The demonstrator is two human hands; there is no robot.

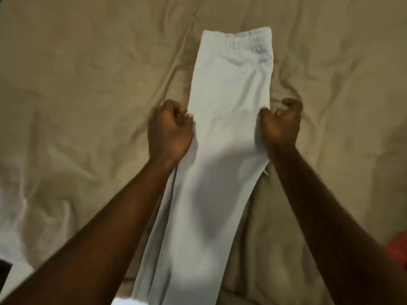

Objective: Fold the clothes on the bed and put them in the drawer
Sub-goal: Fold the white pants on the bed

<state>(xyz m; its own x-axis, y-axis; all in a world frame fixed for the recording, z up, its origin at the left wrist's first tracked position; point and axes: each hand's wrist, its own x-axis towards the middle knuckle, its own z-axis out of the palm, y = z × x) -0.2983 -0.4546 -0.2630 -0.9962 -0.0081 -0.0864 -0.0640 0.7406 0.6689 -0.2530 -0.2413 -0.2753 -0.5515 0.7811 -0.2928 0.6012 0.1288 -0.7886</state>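
A pair of pale grey-white trousers (229,102) lies lengthwise on the bed (88,84), folded leg on leg, with the elastic waistband at the far end and the legs running toward me. My left hand (169,128) pinches the left edge of the trousers about halfway along. My right hand (282,122) pinches the right edge at the same level. Both hands have curled fingers. The near part of the legs is lifted off the bed between my arms.
The bed is covered with a wrinkled beige sheet. A white cloth (13,234) lies at the left edge of the bed. Something red (398,249) shows at the right edge.
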